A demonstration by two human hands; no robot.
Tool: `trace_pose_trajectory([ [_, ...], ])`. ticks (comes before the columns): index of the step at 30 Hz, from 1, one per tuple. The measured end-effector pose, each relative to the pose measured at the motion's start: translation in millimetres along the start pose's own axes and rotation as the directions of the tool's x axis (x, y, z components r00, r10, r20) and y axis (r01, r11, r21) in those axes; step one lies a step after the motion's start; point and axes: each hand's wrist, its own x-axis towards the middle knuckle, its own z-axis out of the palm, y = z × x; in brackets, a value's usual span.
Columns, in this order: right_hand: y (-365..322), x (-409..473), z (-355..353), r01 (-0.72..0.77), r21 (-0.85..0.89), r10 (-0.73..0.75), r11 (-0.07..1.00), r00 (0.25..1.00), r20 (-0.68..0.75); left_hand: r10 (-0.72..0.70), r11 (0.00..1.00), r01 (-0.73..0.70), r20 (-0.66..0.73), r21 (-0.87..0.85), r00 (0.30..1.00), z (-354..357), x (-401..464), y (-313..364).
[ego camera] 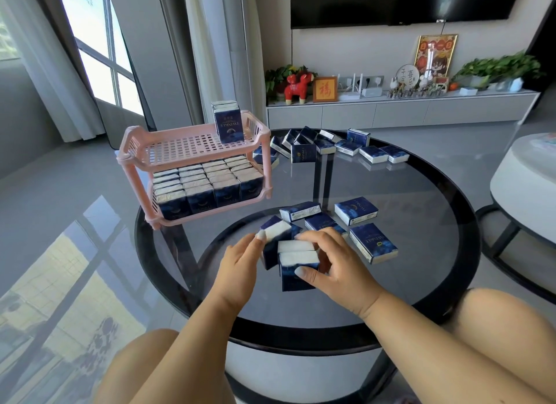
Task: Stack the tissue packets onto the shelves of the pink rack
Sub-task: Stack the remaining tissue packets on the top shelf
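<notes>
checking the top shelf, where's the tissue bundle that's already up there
In the head view, the tissue bundle stands upright at the far right corner of the pink rack's top shelf, above the filled lower shelf, left of the packets on the table.

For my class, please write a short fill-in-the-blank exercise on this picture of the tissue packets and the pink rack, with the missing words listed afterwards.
1. The two-tier pink plastic rack has its ____ shelf packed full of dark blue tissue packets.
2. The rack stands on a round ____ table.
3. The left hand and the right hand together grip a cluster of upright packets at the table's ____ edge.

Missing words: lower; glass; near
</notes>
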Motion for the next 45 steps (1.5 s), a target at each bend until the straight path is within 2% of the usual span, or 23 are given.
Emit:
trace_pose_trajectory([
  [3, -1.7, -0.4, -0.8, -0.098, 0.064, 0.097, 0.993, 0.995, 0.018, -0.003, 0.999, 0.002, 0.038, 0.040, 0.999, -3.0, 1.0, -1.8],
  [6, -3.0, -1.2, -1.7, -0.170, 0.087, 0.168, 0.982, 0.985, 0.029, -0.011, 1.000, 0.012, 0.065, -0.013, 0.998, -5.2, 2.1, -5.3],
  [10, -2.3, -0.1, 0.0, -0.095, -0.035, 0.096, 0.995, 0.995, 0.035, 0.061, 0.981, -0.019, 0.214, -0.192, 0.975, -5.8, -1.1, -1.8],
  [11, -1.9, -0.1, 0.7, -0.079, -0.063, 0.082, 0.995, 0.996, 0.038, 0.082, 0.981, -0.037, 0.235, -0.189, 0.969, -6.5, -0.2, -3.8],
  [16, -1.7, -1.0, 2.5, 0.003, -0.137, 0.006, 0.991, 0.998, 0.068, 0.114, 0.988, -0.136, 0.251, 0.070, 0.961, -3.0, 0.9, -9.7],
  [22, -0.2, -0.6, 3.9, 0.033, -0.233, 0.006, 0.972, 0.986, 0.164, 0.152, 0.976, -0.173, 0.161, 0.132, 0.975, 6.3, -2.1, -9.8],
  [28, -0.3, -0.6, 4.6, 0.080, -0.282, -0.014, 0.956, 0.974, 0.227, 0.150, 0.979, -0.167, 0.145, 0.115, 0.978, 8.7, -4.9, -5.0],
  [33, 0.6, -0.1, 4.0, 0.093, -0.191, -0.063, 0.977, 0.986, 0.156, 0.165, 0.975, -0.179, 0.104, 0.134, 0.981, 5.4, -3.2, -3.1],
  [39, 1.2, -1.2, 1.1, 0.003, -0.068, -0.006, 0.998, 0.999, -0.042, 0.182, 0.971, -0.188, 0.048, 0.150, 0.982, -20.1, 11.2, 17.3],
  [45, 2.6, -1.4, 1.9, -0.049, -0.093, 0.046, 0.995, 0.998, -0.036, 0.224, 0.970, -0.213, -0.092, 0.116, 0.970, -59.7, 54.1, 59.3],
])
